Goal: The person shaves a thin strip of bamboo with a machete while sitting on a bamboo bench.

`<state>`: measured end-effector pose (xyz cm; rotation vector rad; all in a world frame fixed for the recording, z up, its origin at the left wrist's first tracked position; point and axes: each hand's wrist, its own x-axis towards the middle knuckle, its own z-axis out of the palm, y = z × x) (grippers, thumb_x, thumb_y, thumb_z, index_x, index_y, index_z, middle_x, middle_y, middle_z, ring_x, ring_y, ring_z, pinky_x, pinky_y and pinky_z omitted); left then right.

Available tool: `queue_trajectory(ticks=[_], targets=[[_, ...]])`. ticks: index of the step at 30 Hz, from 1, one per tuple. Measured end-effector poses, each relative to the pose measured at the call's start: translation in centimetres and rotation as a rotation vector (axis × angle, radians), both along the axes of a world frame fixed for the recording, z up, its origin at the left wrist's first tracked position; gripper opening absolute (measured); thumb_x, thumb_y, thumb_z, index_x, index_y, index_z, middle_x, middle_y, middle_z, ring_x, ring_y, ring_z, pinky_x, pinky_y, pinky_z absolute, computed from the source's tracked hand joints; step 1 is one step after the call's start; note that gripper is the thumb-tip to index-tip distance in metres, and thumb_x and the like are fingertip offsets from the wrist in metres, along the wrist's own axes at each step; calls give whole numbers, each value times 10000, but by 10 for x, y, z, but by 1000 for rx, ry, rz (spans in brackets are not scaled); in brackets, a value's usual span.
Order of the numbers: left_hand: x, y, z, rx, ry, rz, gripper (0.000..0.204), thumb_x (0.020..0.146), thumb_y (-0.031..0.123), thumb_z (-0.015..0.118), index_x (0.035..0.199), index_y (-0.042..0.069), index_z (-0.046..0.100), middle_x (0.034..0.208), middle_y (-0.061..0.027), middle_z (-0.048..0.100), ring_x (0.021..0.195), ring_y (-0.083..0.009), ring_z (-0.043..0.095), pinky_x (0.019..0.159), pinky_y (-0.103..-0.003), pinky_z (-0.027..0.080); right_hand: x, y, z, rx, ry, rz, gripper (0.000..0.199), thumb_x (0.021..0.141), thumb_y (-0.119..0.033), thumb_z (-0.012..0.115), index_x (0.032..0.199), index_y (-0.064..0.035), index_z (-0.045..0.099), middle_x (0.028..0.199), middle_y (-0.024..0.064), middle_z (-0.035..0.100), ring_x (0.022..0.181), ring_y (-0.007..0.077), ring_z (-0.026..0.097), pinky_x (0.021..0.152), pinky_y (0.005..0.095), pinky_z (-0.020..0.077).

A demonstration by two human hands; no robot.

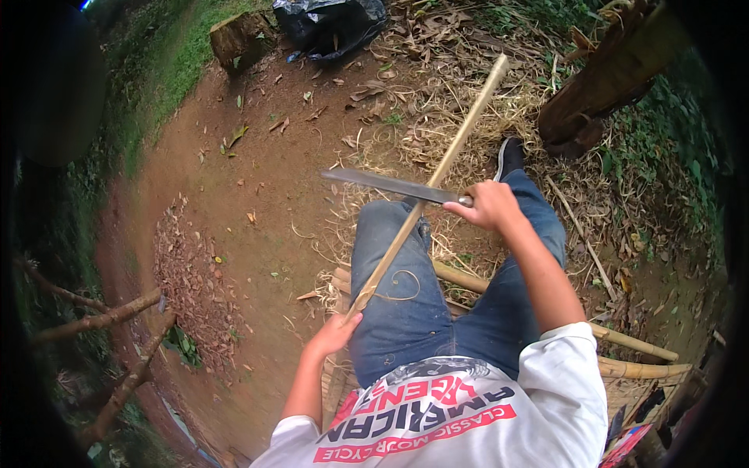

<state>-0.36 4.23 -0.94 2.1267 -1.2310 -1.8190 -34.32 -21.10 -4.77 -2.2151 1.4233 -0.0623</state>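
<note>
A long, pale strip of split bamboo (pixel 459 143) slants across my lap, from beside my left thigh up toward the far right. Its near end is in the closed fingers of my left hand (pixel 334 334). My right hand (pixel 490 205) is wrapped round the handle of a machete (pixel 390 185). The blade points left and crosses the strip just beyond my knees; whether its edge is biting into the strip I cannot tell. A thin curled shaving (pixel 402 287) hangs by the strip over my left thigh.
I sit on a bamboo bench (pixel 624 368). Dry shavings (pixel 429 140) litter the ground ahead. A tree trunk (pixel 581 105) rises at the far right. A cut stump (pixel 238 40) and a black plastic bag (pixel 331 27) stand at the back. Branches (pixel 101 320) reach in at left.
</note>
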Motion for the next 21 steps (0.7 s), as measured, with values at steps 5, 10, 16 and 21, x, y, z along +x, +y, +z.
queue_trajectory(ticks=[5,10,16,21], targets=[[-6,-10,2,-6,61,-25,547,981,494,521,675,41,524,587,15,482,565,-109,442,526,-311,387,-43,-3,-2,-133,94,33,755,758,-790,528,610,-57,635,568,158,603,572,360,626,553,442,504],[-6,-17,11,28,28,-100,549,986,478,522,675,26,530,583,18,472,567,-110,436,535,-318,387,-72,1,2,-191,145,60,689,728,-747,602,604,-69,618,557,139,596,566,350,622,549,442,495],[-5,-16,10,50,40,-97,562,983,498,513,693,17,536,586,9,463,585,-119,436,554,-333,400,-90,10,4,-215,138,16,665,726,-724,623,598,-71,610,546,134,583,565,347,621,546,434,497],[-6,-19,7,59,-36,-133,522,990,470,515,810,-15,588,638,-36,520,653,-138,482,620,-354,447,-67,23,14,-206,96,-83,647,748,-698,628,604,-67,635,568,138,609,564,341,629,550,422,508]])
